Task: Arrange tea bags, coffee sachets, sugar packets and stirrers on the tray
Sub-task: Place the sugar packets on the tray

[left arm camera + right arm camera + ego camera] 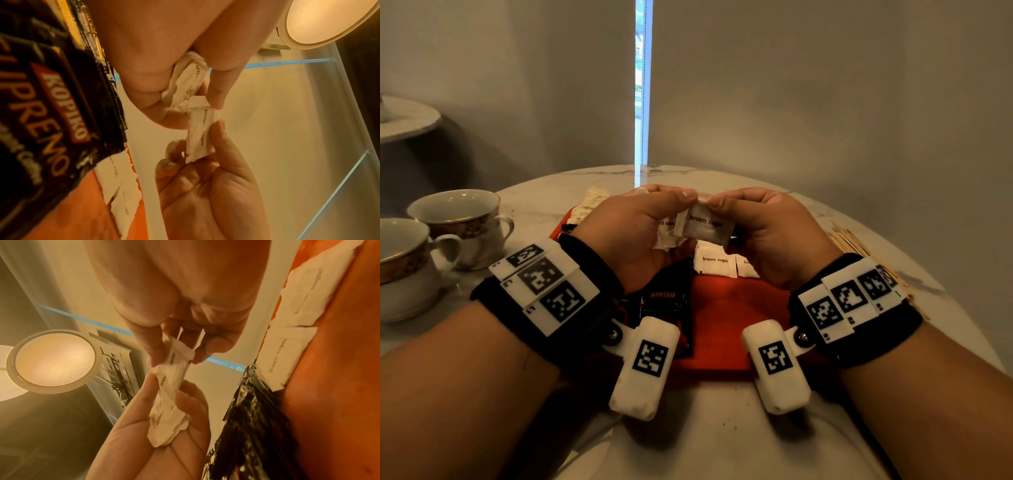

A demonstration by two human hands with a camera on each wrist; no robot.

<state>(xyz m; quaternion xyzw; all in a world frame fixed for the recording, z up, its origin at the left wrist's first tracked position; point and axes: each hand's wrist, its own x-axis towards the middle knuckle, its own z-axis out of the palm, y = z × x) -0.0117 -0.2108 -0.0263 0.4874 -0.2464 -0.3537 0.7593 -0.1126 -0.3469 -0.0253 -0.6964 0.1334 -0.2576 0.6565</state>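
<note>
Both forearms are framing the red tray (722, 308) while the left hand (633, 236) and right hand (767, 233) are pinching joined white paper brown-sugar packets (705, 226) above it, so a hard pull is risking tearing one open and spilling sugar.

Dim room — warm, blurred wrist views

White sugar packets (709, 226) carry brown lettering; the tray (726, 325) is red; coffee sachets (664, 301) are black with a red-and-gold logo; white teacups (458, 222), far left, have gold-patterned bands.
</note>
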